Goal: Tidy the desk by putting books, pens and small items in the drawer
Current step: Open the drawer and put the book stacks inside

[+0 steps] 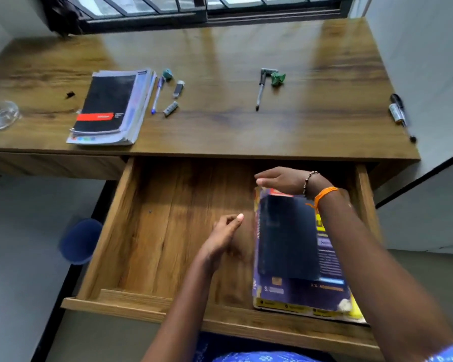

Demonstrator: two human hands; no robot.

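Drawer (168, 231): pulled well out from under the desk (220, 126), its wooden floor bare on my left half.
Books in the drawer: a dark blue book (288, 236) lies flat on a larger purple-and-yellow book (298, 296), both against the drawer's right side, the larger one's near edge at the drawer's front rail.
My right hand (283, 180): it hovers over the far end of the dark blue book, fingers straight and together, thumb just below them – it grips nothing. I cannot tell whether it touches the book. A bead bracelet and an orange thread sit at that wrist.
My left hand (225, 231): over the bare drawer floor just left of the books, fingers loosely curled, thumb tip up, holding nothing.
Book stack on the desk: a black notebook with a red band (102, 108) lies on top of a pile of pale books (135, 111), left of centre.
Beside the stack: a blue pen (157, 95), a small teal item (167, 73) and two short grey items (174, 99) – blurred, so I cannot name them.
Desk centre: a grey pen (260, 90) with a green crumpled item (277, 78) touching its far end.
Desk right edge: a black marker (400, 113).
Desk left edge: a clear glass dish (0, 114), and a small black item (70, 94) near it.
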